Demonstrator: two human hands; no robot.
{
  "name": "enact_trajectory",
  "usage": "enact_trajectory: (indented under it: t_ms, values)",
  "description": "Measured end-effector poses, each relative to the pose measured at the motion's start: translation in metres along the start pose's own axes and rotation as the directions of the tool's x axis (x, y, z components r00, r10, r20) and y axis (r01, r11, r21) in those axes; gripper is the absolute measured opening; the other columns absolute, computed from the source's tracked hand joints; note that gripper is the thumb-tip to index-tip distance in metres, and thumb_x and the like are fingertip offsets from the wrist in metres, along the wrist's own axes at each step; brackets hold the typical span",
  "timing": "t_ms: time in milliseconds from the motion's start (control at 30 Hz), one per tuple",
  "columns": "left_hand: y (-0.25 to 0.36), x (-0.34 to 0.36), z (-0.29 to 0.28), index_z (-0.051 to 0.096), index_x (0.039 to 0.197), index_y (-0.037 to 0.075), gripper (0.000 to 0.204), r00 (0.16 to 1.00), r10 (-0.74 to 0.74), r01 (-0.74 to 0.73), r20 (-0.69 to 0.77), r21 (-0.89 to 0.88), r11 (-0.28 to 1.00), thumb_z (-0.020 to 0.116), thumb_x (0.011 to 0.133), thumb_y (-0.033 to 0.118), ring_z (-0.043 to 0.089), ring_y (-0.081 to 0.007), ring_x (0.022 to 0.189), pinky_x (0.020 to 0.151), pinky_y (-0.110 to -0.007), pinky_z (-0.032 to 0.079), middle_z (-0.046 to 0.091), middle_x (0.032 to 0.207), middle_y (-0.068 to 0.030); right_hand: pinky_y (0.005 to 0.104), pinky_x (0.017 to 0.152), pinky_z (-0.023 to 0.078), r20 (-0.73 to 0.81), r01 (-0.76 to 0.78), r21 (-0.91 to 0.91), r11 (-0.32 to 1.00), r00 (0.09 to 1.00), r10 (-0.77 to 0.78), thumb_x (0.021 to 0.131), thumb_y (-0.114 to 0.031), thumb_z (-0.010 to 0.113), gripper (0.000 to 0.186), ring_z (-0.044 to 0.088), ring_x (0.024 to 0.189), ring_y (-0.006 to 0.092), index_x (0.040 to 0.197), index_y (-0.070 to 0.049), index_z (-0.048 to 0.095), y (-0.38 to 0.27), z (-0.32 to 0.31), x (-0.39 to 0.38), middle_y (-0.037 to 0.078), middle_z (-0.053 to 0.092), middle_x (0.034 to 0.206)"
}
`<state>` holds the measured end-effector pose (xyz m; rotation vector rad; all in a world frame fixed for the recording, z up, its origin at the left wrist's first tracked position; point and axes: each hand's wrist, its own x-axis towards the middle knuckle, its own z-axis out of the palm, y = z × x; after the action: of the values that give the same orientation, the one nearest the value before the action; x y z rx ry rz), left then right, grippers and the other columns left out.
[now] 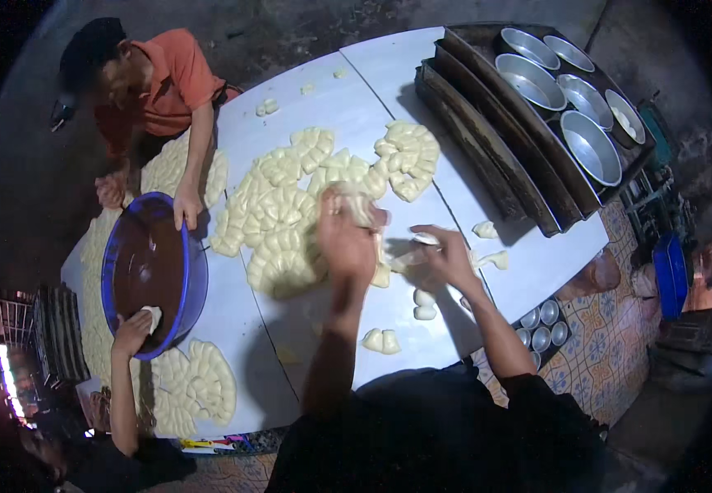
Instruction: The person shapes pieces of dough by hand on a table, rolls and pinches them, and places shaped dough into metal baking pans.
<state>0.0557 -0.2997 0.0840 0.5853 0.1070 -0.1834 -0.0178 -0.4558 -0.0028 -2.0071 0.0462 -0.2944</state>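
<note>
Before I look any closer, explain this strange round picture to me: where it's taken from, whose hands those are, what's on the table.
There's no machine here: a fisheye camera on a person's head looks down, which bends straight edges. The two bare hands in the middle are the wearer's. The left hand is blurred, with a pale lump at its fingers; the right hand has a small pale piece at its fingertips. On the white table lie many dough pieces, dark metal trays and round tins. Co-workers' hands are at the blue basin, which holds something brown.
</note>
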Motion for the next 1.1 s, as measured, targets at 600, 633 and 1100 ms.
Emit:
enact_trajectory:
  t_ms: [600,633,1100]
  values:
    - [-0.016,-0.071,-0.066,0.046,0.119,-0.002,0.041,0.831,-0.454,-0.198,0.32,0.934,0.296,0.06,0.087,0.019,0.06,-0.0212,0.077,0.07,-0.033,0.047,0.058,0.085,-0.0126,0.0267,0.076,0.05,-0.062,0.127,0.119,0.985,0.991,-0.121,0.087,-0.01,0.06,0.026,0.064,0.08,0.0135,0.108,0.004,0.063,-0.087,-0.035,-0.019,0.014,0.068,0.089]
    - [-0.008,-0.07,-0.06,0.052,0.11,-0.003,0.026,0.798,-0.54,-0.122,0.268,0.949,0.29,0.053,0.092,0.016,0.059,-0.0171,0.067,0.064,-0.032,0.047,0.058,0.075,-0.0108,0.025,0.072,0.05,-0.188,0.069,0.18,0.981,0.982,-0.035,0.09,-0.013,0.058,0.026,0.064,0.077,0.0131,0.108,0.005,0.063,-0.102,-0.04,-0.014,0.012,0.068,0.084]
    - [-0.01,-0.109,-0.11,0.037,0.13,-0.001,0.038,0.995,-0.024,-0.016,0.094,0.401,0.916,0.042,0.093,0.008,0.056,-0.0301,0.103,0.09,-0.042,0.045,0.053,0.119,-0.0211,0.0429,0.104,0.033,0.199,-0.294,0.256,0.921,0.948,0.247,0.084,-0.03,0.066,0.068,0.037,0.13,0.0329,0.141,-0.008,0.036,-0.005,0.029,-0.054,0.031,0.036,0.138]
